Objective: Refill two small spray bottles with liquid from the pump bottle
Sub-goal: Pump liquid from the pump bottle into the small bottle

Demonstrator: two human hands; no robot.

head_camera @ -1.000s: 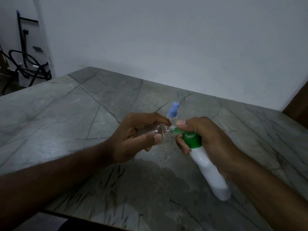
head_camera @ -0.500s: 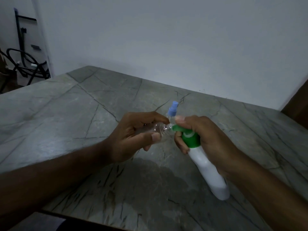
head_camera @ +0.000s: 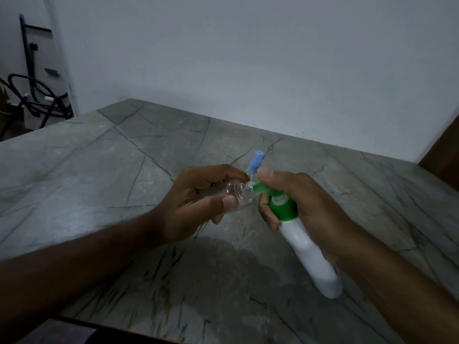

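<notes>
1. Now above table [head_camera: 104, 170]: left hand [head_camera: 196, 202] clamped on clear bottle [head_camera: 229, 192], tilted, cap off.
2. Right hand [head_camera: 305, 209] clamped on pump bottle [head_camera: 305, 249], thumb on pump, green nozzle [head_camera: 260, 187] touching clear bottle's mouth.
3. Behind hands: second bottle's blue sprayer [head_camera: 255, 163].

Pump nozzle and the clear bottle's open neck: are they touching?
Touching. In the head view the green pump nozzle tip sits at the mouth of the clear spray bottle, with no gap visible, while the right hand thumb rests on the pump.
</notes>
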